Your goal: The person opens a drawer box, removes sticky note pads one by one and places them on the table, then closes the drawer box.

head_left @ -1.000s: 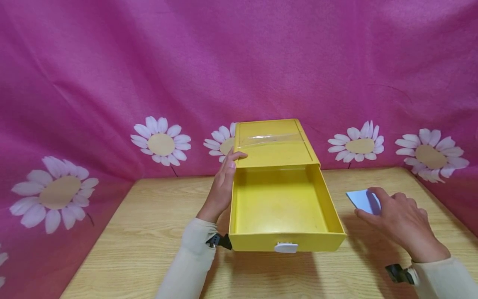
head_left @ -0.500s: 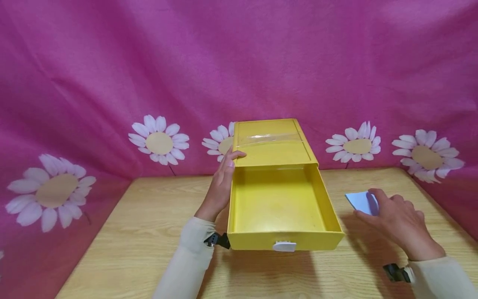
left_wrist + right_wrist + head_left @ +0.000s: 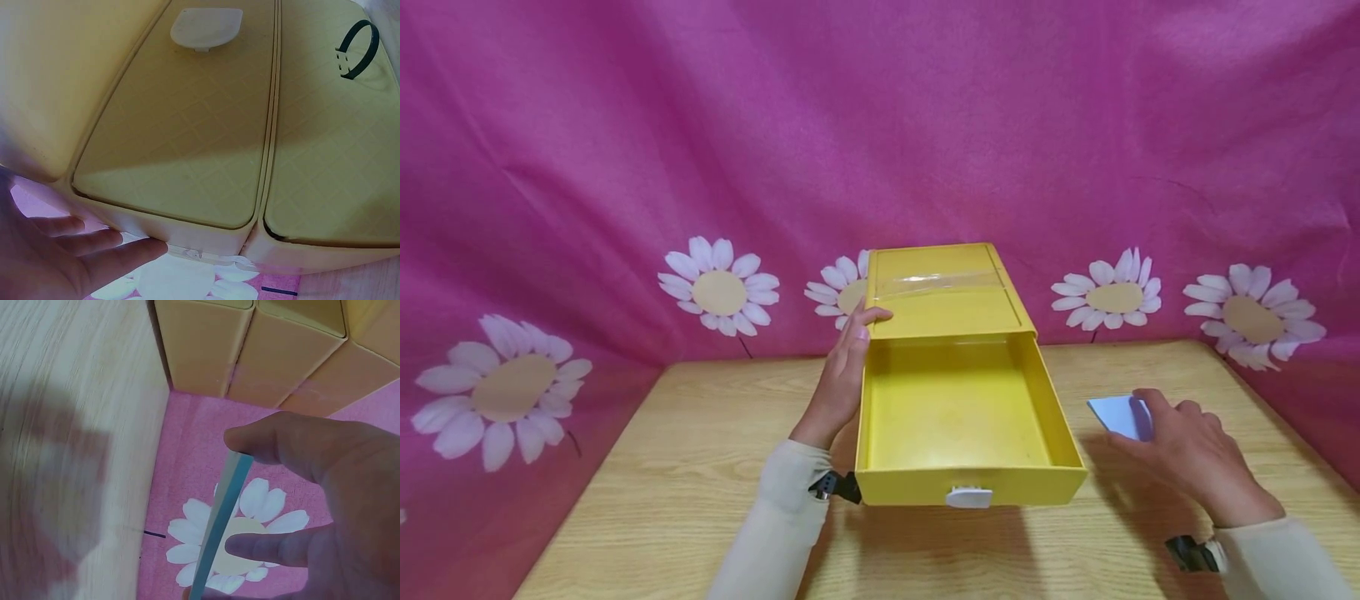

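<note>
A yellow drawer unit (image 3: 951, 292) stands on the table with its top drawer (image 3: 962, 408) pulled out; nothing lies in that drawer. My left hand (image 3: 842, 379) rests against the unit's left side, one fingertip over the top edge. Its fingers look straight in the left wrist view, beside the closed lower drawers. To the right of the open drawer, my right hand (image 3: 1195, 450) pinches a light blue sticky note pad (image 3: 1122, 417) above the table. Seen edge-on in the right wrist view, the pad (image 3: 222, 525) has a blue and a whitish layer.
A white pull tab (image 3: 970, 497) sticks out from the open drawer's front. Below, one drawer has a white tab (image 3: 207, 28), another a black loop (image 3: 362, 50). Clear tape (image 3: 940, 283) crosses the unit's top. A pink flowered cloth (image 3: 880, 125) hangs behind the wooden table (image 3: 685, 467).
My right hand has shifted slightly left and down with the sticky note pad. The left hand and the open drawer stay as they were; the head view has moved a little.
</note>
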Action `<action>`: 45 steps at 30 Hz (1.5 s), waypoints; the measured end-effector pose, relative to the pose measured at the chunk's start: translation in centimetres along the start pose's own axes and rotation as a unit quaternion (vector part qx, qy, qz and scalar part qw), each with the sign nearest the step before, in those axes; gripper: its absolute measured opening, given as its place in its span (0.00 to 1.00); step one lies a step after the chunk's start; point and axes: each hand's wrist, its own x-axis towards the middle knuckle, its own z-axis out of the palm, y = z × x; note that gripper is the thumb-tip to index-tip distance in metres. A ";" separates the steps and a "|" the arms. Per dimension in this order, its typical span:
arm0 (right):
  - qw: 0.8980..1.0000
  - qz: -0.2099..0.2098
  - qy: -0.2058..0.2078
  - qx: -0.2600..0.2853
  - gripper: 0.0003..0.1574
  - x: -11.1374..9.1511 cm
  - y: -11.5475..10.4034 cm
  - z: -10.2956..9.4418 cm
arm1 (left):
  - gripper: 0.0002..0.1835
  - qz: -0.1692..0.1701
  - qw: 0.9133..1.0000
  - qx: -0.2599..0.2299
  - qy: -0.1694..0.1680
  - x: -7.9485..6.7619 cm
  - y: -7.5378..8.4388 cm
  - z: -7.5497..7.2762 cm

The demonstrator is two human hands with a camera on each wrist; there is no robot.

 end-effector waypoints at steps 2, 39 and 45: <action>1.000 0.001 -0.001 -0.001 0.54 0.0 0.0 0.0 | 0.21 -0.002 1.000 -0.001 -0.001 -0.2 0.9 -0.1; 0.998 0.028 -0.048 0.003 0.45 0.8 2.1 1.1 | 0.22 0.004 1.000 0.008 0.007 -0.4 1.5 0.0; 0.997 0.028 -0.070 -0.003 0.41 1.2 2.4 1.3 | 0.22 0.006 1.000 0.007 0.008 -0.4 1.5 0.0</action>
